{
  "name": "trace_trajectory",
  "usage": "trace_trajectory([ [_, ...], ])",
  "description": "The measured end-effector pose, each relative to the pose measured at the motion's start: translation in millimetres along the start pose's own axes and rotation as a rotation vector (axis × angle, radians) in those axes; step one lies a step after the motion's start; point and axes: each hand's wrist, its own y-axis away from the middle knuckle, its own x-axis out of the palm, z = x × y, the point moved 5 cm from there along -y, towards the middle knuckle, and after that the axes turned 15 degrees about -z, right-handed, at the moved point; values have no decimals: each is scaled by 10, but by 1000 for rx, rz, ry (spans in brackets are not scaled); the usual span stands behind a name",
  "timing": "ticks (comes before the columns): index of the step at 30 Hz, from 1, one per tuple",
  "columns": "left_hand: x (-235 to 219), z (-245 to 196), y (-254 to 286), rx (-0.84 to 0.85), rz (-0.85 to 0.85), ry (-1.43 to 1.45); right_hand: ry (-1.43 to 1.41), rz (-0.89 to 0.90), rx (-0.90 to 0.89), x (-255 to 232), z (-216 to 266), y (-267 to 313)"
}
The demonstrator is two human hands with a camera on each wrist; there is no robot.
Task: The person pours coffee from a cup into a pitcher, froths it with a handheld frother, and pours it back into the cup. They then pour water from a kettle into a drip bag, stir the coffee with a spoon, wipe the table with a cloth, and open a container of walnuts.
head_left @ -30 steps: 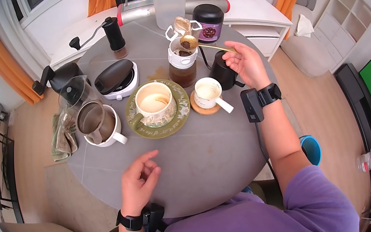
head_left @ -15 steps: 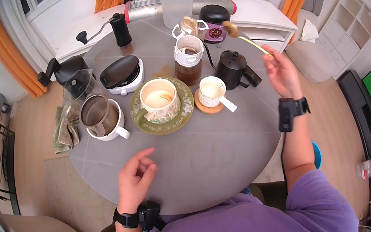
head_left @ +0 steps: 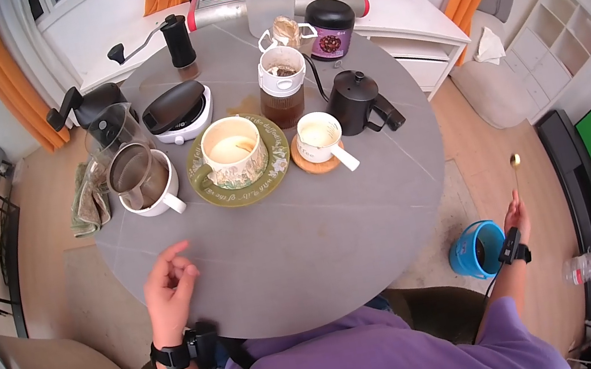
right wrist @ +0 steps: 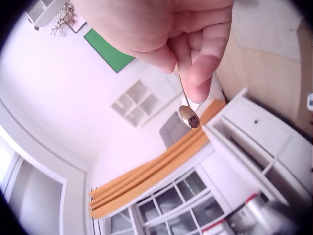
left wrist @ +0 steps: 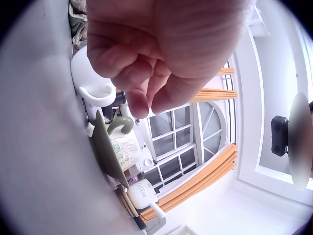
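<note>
Off the table's right side, my right hand (head_left: 520, 216) pinches the thin handle of a gold spoon (head_left: 515, 161). The right wrist view shows the spoon's bowl with a dark brown clump (right wrist: 193, 122) in it, probably coffee grounds by its look. A blue bucket (head_left: 463, 256) stands on the floor just left of that hand. My left hand (head_left: 170, 293) hovers at the front left of the table, fingers loosely curled, holding nothing. Closest to it are a green saucer (head_left: 210, 194) bearing a patterned cup (head_left: 239, 169) and a white mug (head_left: 166, 177) with a metal strainer (head_left: 131, 170).
On the grey table (head_left: 285, 257) stand a black kettle (head_left: 354, 104), a white dripper (head_left: 283, 80) over a brown-filled glass, a small white handled cup (head_left: 319, 141) on a wooden coaster, a scale (head_left: 183, 129), a hand grinder (head_left: 178, 41) and a purple-black jar (head_left: 330, 32).
My right hand has carried the spoon from above the dripper, out past the table's right edge and down beside the bucket. My left hand has shifted slightly left in view.
</note>
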Motion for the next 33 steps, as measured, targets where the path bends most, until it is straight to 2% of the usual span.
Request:
trace_trajectory([
  [1,-41,17,15,-2,-28,-13,4,-21,8,-353,-38,-123],
  [3,-102,48,53,-4,-48,-12,-25,-323,36,-874,-118,-204],
  [5,-178,70,94,9,-101,-38,-138,-440,80,-1472,-219,-373],
  [6,-208,67,118,0,-118,-55,-135,-441,83,-1571,-226,-352],
  [8,-278,92,170,8,-141,-63,-58,-729,147,-1856,-286,-280],
  [9,-308,102,199,18,-162,-69,-54,-727,148,-1939,-266,-260],
  [11,-359,99,262,7,-178,-97,765,-741,72,-2090,-132,-214],
  [12,-379,107,289,0,-197,-103,771,-743,74,-2060,-92,-140],
  [14,-401,110,342,-17,-219,-115,962,-766,81,-1948,3,23],
  [16,-409,104,386,-12,-226,-134,902,-747,94,-2431,8,-234],
  [18,-415,113,421,-3,-233,-151,839,-728,106,-2638,18,-355],
  [21,-392,124,477,21,-224,-165,1001,-696,127,-2581,80,-278],
  [24,-364,104,527,3,-228,-198,934,-712,133,-2737,53,-370],
  [29,-329,70,611,26,-238,-222,804,-716,257,-2901,-21,-470],
  [33,-313,50,695,30,-249,-235,860,-738,234,-2872,-84,-525],
])
